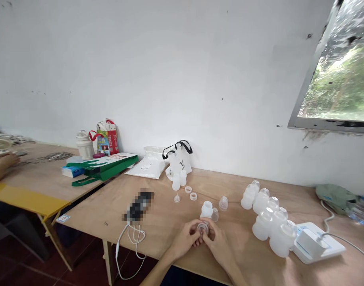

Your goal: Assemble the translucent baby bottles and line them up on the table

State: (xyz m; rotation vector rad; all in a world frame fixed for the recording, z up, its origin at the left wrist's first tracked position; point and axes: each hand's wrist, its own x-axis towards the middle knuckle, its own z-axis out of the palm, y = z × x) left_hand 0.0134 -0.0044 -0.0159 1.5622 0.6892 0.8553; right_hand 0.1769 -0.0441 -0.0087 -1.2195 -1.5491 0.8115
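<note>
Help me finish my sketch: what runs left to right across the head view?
Co-worker's hand, white flask, red carton, blurred dark item, left hand, right hand, domed bottles, white adapter, clear plastic item.

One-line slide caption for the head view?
Left hand and right hand hold a small translucent part over a wooden table, dome-capped bottles grouped to the right.
</note>
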